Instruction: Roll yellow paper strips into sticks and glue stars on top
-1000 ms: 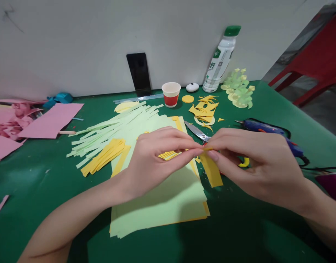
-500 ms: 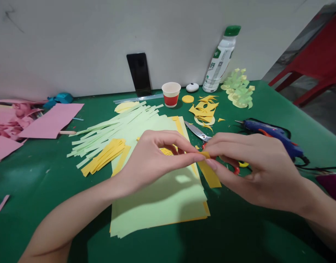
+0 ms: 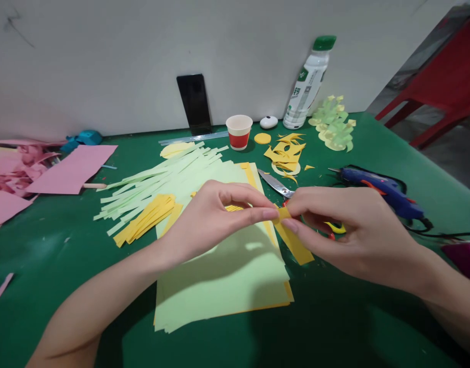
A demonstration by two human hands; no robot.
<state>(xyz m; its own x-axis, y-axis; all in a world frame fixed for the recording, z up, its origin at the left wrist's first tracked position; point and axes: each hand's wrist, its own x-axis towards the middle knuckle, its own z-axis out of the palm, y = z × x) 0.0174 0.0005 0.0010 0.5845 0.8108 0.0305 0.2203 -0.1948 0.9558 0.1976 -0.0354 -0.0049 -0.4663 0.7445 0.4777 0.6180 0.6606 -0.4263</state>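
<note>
A yellow paper strip point(image 3: 296, 245) is pinched near its upper end between both hands and hangs down to the right. My left hand point(image 3: 223, 220) is closed on its left edge with thumb and forefinger. On its right edge, my right hand point(image 3: 350, 230) pinches it the same way. Below the hands lies a stack of pale green paper sheets point(image 3: 223, 286) with yellow sheets showing at its edges. Scissors point(image 3: 275, 183) lie behind the strip, their handles partly hidden by my right hand. A bundle of yellow strips point(image 3: 146, 220) rests left of my left hand.
Pale green strips point(image 3: 162, 176) fan out at the left. A red and white paper cup point(image 3: 239, 134), a phone point(image 3: 194, 104) and a bottle point(image 3: 309, 84) stand along the wall. Yellow scraps point(image 3: 286, 153) lie beyond the scissors. A blue glue gun point(image 3: 380, 191) and pink paper point(image 3: 72, 169) flank the work.
My fingertips have shifted slightly along the top of the yellow strip and drawn a little apart. Its lower end has swung slightly to the right.
</note>
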